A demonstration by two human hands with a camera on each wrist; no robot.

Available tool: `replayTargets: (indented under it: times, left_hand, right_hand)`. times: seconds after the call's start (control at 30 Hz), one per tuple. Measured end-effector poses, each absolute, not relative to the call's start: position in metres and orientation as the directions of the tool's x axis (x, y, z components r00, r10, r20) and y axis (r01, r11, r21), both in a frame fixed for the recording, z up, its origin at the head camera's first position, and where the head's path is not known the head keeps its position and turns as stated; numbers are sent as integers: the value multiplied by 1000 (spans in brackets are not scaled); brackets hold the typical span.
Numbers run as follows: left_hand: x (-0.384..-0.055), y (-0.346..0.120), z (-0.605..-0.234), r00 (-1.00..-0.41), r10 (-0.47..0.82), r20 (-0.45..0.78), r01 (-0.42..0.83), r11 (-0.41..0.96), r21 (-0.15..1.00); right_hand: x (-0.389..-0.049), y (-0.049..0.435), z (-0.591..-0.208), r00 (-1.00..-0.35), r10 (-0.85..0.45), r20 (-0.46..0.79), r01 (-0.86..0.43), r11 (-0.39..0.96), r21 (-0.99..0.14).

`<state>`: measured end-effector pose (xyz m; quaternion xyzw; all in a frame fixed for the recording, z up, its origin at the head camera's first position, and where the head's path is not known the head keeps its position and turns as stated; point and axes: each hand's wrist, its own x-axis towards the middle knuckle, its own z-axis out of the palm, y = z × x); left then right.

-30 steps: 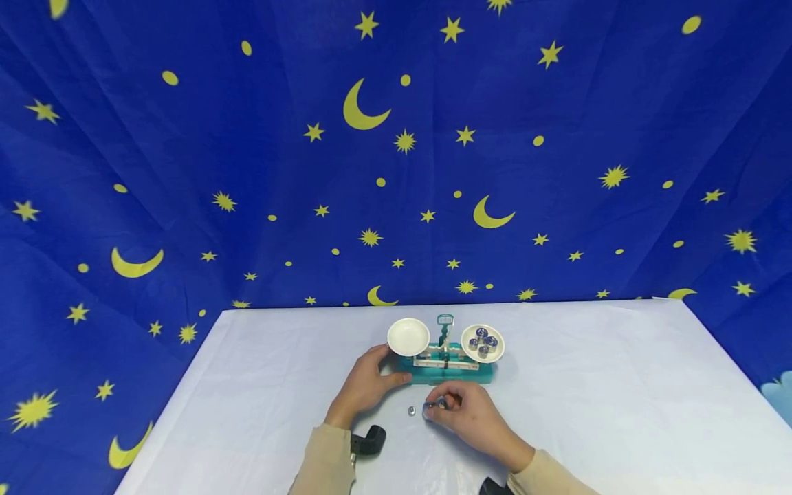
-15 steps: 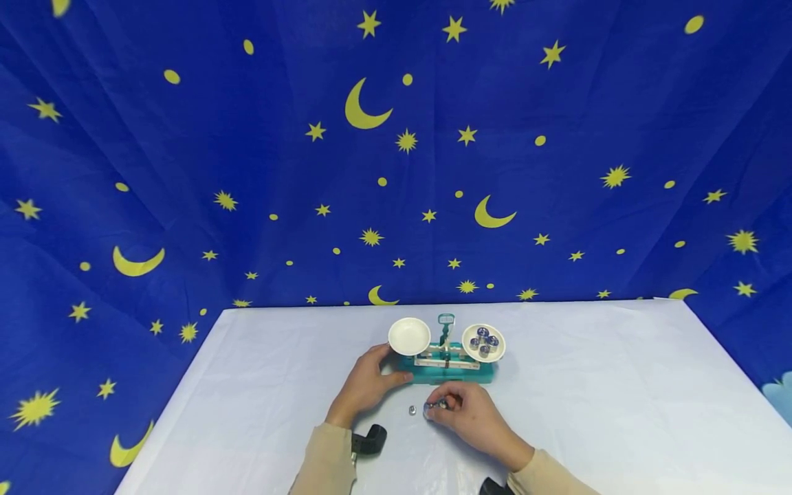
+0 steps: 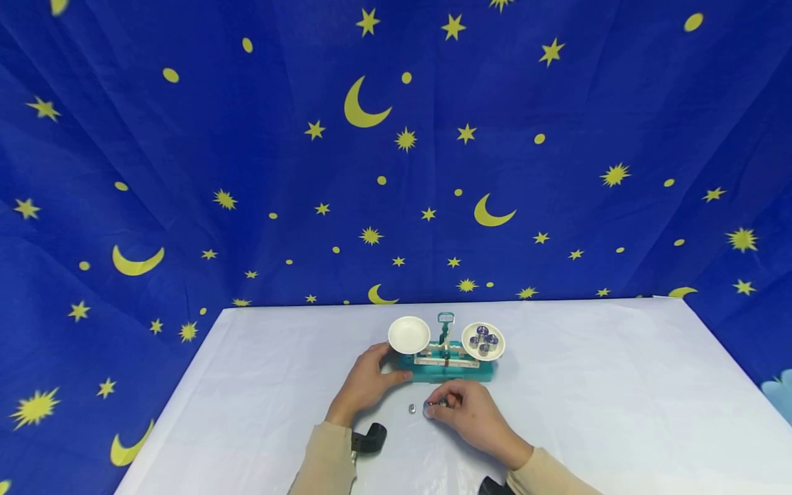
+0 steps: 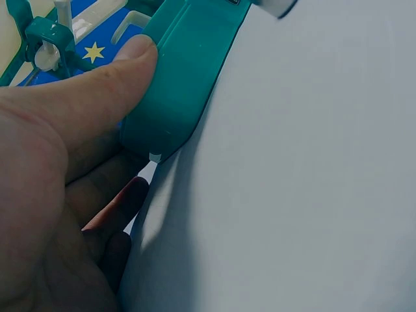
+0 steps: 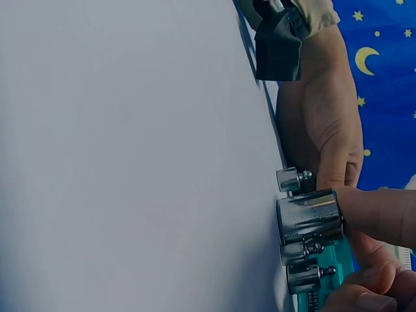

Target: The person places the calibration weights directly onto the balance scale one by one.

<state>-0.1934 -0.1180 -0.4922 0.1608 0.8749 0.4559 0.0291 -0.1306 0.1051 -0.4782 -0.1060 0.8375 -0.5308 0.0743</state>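
A green balance scale [image 3: 450, 373] with two white pans stands on the table. My left hand [image 3: 360, 386] holds the left end of its base, thumb in front; the left wrist view shows the thumb [image 4: 133, 62] on the green base [image 4: 188, 71]. The left pan [image 3: 409, 335] is bare, while several metal weights [image 3: 483, 337] sit in the right pan [image 3: 498, 352]. In front of the base, my right hand [image 3: 473, 414] pinches a large knobbed cylinder weight [image 5: 305, 220] low at the tabletop. Smaller weights [image 5: 304, 278] stand close beside it, and another small weight [image 3: 412, 408] lies to its left.
The white-covered table [image 3: 619, 399] stretches out on both sides. Behind it hangs a blue curtain [image 3: 427, 165] with yellow moons and stars. Black wrist mounts [image 3: 371, 438] stick out under both sleeves.
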Motion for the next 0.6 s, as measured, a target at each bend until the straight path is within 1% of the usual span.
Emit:
replayTargets:
  times: [0.33, 0.6]
  left_hand:
    - [-194, -118, -493, -949, 303, 88, 247, 542, 803]
    - [-195, -118, -495, -952, 297, 76, 235, 548, 803]
  right_hand:
    - [-129, 104, -479, -971, -239, -11, -89, 407, -909]
    - [-129, 104, -479, -972, -233, 10, -110, 420, -901]
